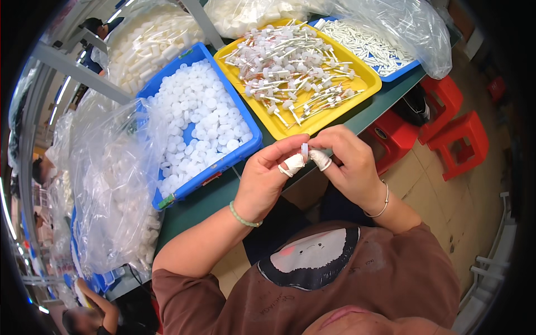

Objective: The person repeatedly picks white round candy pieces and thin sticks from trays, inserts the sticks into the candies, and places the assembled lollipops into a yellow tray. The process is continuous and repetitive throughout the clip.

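Observation:
My left hand (267, 177) pinches a small whitish plastic piece (305, 149) between thumb and forefinger, just in front of the yellow tray. My right hand (350, 163) meets it from the other side, its thumb and fingers pressed together against or close to that piece. Whatever the right fingertips hold is hidden. White wrapping covers both thumbs. Nearest to the hands is the yellow tray (365, 96), heaped with thin white sticks bearing translucent round caps. Left of it, a blue tray (254, 146) holds many loose translucent round caps (206, 120).
Another blue tray (410, 68) of short white rods stands at the back right, partly under clear plastic. Bulging clear bags (120, 184) of white parts crowd the left. A grey metal post (204, 22) rises behind the trays. Red stools (460, 142) stand on the tiled floor at right.

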A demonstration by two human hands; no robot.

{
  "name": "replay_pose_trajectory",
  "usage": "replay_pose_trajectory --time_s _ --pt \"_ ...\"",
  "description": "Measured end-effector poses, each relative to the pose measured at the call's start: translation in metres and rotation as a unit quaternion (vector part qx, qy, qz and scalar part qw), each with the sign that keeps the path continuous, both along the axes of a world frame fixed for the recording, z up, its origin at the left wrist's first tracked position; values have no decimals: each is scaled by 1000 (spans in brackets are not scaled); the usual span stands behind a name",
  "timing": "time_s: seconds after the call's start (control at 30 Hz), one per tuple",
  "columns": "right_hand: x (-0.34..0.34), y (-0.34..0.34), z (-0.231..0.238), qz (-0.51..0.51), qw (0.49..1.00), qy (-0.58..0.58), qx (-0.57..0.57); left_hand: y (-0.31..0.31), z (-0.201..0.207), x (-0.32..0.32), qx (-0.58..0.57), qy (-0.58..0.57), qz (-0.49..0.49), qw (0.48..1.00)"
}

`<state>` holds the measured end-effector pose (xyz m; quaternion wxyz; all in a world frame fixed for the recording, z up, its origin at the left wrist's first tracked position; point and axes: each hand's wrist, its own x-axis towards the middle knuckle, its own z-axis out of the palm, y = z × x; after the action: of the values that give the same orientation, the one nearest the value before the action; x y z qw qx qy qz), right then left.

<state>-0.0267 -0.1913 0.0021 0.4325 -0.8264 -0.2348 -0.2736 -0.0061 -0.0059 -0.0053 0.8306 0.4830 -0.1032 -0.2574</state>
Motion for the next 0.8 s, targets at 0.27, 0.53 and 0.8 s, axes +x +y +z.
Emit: replay_pose_trajectory --time_s 0.27,0.53,0.8 --pt "1 3 -10 6 998 -42 -42 2 -2 2 -7 23 8 1000" --pt "3 2 -13 96 984 111 103 3 -4 1 -21 73 6 997" --pt "1 -2 2 157 929 297 153 3 -7 0 -24 69 20 997"
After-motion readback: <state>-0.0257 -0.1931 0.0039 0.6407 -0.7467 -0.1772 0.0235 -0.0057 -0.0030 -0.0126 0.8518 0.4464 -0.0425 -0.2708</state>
